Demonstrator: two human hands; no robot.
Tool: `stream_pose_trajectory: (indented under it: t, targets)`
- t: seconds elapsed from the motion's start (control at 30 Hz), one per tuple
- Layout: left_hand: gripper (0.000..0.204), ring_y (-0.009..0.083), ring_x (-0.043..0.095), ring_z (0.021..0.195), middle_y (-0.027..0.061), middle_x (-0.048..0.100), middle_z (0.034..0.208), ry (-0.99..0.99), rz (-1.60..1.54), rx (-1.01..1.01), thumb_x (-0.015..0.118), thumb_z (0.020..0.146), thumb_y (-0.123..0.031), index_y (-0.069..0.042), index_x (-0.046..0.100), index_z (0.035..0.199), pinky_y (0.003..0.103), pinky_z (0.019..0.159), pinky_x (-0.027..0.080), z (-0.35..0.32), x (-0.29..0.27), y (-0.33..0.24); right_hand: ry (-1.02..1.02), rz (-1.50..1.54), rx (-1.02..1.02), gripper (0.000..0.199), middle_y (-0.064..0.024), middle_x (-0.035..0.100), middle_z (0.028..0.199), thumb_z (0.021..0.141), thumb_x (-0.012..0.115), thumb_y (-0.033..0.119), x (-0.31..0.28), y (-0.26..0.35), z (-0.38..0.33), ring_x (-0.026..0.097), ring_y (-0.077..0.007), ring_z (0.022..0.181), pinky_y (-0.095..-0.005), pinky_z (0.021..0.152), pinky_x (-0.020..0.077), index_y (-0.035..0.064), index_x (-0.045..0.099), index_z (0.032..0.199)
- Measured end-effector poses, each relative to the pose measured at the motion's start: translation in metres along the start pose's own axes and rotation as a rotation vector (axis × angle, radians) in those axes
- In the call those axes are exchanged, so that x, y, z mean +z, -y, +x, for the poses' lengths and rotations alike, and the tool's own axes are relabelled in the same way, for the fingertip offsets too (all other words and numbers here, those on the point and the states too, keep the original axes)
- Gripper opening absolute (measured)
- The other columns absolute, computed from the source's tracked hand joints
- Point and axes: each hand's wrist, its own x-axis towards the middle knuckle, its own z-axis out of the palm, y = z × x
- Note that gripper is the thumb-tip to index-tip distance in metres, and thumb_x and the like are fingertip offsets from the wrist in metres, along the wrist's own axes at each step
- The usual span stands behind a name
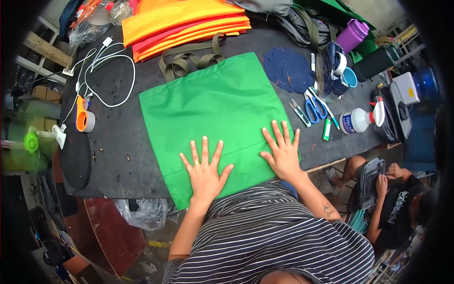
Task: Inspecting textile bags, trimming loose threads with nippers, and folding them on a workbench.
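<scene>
A green fabric tote bag [215,113] lies flat on the dark work table, its lower edge hanging slightly over the near side. Olive webbing handles [194,59] curl out from its far edge. With fingers spread, my left hand [204,173] presses flat on the lower left part of the bag. My right hand [283,154] rests likewise near the bag's right edge, fingers stretched out. Neither hand holds anything. A faint crease runs across the cloth between the two hands.
Folded orange and red fabric [187,28] is stacked at the back. Right of the bag lie blue-handled scissors [314,108], snips [299,112], a green lighter [327,129] and a spray bottle [359,119]. A tape dispenser [85,118] and white cable [134,78] lie left. Another person [392,208] sits at right.
</scene>
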Motion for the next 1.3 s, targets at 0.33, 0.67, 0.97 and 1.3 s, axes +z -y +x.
stream_pose_trajectory:
  t: [0.33, 0.67, 0.97, 1.3]
  targets:
    - [0.064, 0.0351, 0.017, 0.141, 0.0183, 0.024, 0.151, 0.036, -0.133, 0.289, 0.051, 0.089, -0.048, -0.021, 0.035, 0.145, 0.065, 0.108, 0.009, 0.028, 0.017, -0.045, -0.417, -0.079, 0.474, 0.011, -0.0096, 0.06, 0.091, 0.084, 0.057, 0.01, -0.052, -0.121, 0.042, 0.058, -0.0309, 0.089, -0.0413, 0.077, 0.0422, 0.0061, 0.062, 0.092]
    - [0.065, 0.0365, 0.018, 0.141, 0.0148, 0.021, 0.153, 0.054, -0.13, 0.296, 0.044, 0.09, -0.055, -0.026, 0.031, 0.146, 0.063, 0.11, 0.011, 0.028, 0.025, -0.039, -0.341, -0.301, 0.44, 0.019, -0.0162, 0.061, 0.091, 0.076, 0.064, 0.005, -0.03, -0.194, 0.031, 0.059, -0.0368, 0.089, -0.0459, 0.075, 0.0464, 0.0043, 0.06, 0.094]
    - [0.065, 0.0371, 0.016, 0.141, 0.0156, 0.022, 0.152, 0.034, -0.18, 0.277, 0.046, 0.09, -0.055, -0.025, 0.032, 0.146, 0.065, 0.109, 0.01, 0.024, 0.025, -0.036, -0.332, 0.173, 0.313, 0.045, -0.0223, 0.062, 0.095, 0.079, 0.042, -0.01, -0.124, -0.034, 0.038, 0.061, -0.0343, 0.08, -0.0395, 0.071, 0.0474, 0.0096, 0.058, 0.117]
    - [0.053, 0.0349, 0.033, 0.133, 0.0179, 0.047, 0.134, -0.042, -0.327, 0.305, 0.052, 0.088, -0.039, -0.015, 0.048, 0.135, 0.061, 0.11, 0.013, 0.028, 0.023, -0.038, 0.032, -0.049, -0.283, 0.054, -0.0162, 0.056, 0.082, 0.076, 0.056, 0.006, 0.01, 0.108, 0.107, 0.064, -0.0285, 0.061, -0.0378, 0.052, 0.0534, 0.0021, 0.05, 0.13]
